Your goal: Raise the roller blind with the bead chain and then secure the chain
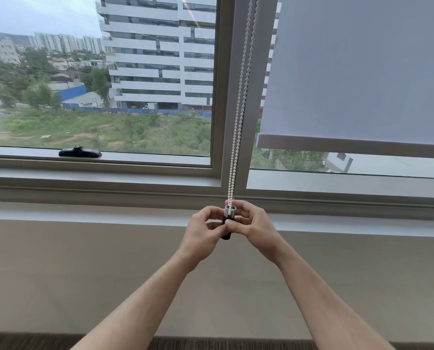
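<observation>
A grey roller blind point(357, 72) covers the upper part of the right window pane, its bottom bar point(349, 146) a little above the sill. A white bead chain point(240, 109) hangs as two strands in front of the window's centre post. The strands run down into a small chain holder point(228, 218), clear on top and black below. My left hand point(203, 233) and my right hand point(251, 223) both pinch this holder from either side, just below the sill line. The holder's lower end is partly hidden by my fingers.
The window sill point(105, 181) runs across the view. A black window handle point(80, 152) lies on the left pane's lower frame. Below the sill is a beige wall point(84, 274), with dark carpet point(231, 344) at the bottom edge.
</observation>
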Demonstrator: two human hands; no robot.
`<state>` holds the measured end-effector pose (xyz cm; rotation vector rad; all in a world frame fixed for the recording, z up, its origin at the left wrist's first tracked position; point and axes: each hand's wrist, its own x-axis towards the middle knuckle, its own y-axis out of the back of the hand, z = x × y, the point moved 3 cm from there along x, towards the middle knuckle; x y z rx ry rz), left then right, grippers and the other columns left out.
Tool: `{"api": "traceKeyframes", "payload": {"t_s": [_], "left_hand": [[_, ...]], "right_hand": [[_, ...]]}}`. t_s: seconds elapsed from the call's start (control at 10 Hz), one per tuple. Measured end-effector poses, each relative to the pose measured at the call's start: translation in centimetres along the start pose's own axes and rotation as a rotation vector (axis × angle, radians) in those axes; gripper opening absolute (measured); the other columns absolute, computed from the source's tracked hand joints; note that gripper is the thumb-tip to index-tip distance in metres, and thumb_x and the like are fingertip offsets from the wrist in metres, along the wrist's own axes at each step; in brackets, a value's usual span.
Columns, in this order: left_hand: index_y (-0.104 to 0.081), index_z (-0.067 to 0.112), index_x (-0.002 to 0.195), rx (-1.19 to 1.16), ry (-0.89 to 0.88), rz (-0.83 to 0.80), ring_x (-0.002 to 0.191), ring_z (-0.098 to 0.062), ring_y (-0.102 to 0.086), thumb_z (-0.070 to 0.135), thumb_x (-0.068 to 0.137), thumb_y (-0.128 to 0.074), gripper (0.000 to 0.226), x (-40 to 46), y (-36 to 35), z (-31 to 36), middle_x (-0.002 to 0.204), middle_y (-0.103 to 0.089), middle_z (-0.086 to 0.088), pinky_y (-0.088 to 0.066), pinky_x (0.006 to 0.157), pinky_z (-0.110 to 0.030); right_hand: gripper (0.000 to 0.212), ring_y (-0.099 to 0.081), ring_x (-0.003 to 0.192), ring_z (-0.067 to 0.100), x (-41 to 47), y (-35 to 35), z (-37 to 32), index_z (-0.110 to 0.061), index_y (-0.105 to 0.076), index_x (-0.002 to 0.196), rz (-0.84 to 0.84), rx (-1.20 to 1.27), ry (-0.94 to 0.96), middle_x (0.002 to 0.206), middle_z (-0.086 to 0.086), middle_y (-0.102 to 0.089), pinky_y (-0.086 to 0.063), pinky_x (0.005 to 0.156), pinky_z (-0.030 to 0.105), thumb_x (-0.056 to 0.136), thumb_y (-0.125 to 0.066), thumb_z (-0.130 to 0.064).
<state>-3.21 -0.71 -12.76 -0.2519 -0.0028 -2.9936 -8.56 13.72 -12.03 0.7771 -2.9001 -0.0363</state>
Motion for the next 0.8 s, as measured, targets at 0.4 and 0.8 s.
{"api": "traceKeyframes", "payload": {"t_s": [0.4,0.8], "left_hand": [[-0.069,0.017,0.096,0.044,0.014,0.036,0.073,-0.021,-0.074,0.01,0.082,-0.075,0.016,-0.4,-0.1,-1.2,0.085,-0.077,-0.005,-0.056,0.066,-0.023],[-0.069,0.019,0.097,0.193,-0.029,0.016,0.078,-0.006,-0.074,0.021,0.084,-0.076,0.015,-0.6,0.1,-0.4,0.088,-0.076,-0.002,-0.054,0.068,-0.015]], "right_hand": [[0.021,-0.075,0.092,0.021,-0.6,-0.6,1.1,-0.014,-0.072,0.101,0.106,-0.052,0.028,0.095,0.005,-0.078,-0.059,0.082,0.033,0.08,-0.074,-0.009],[0.027,-0.072,0.101,0.02,-1.2,-0.8,0.7,-0.02,-0.07,0.104,0.132,-0.051,0.073,0.103,0.003,-0.076,-0.058,0.079,0.028,0.08,-0.074,-0.011]]}}
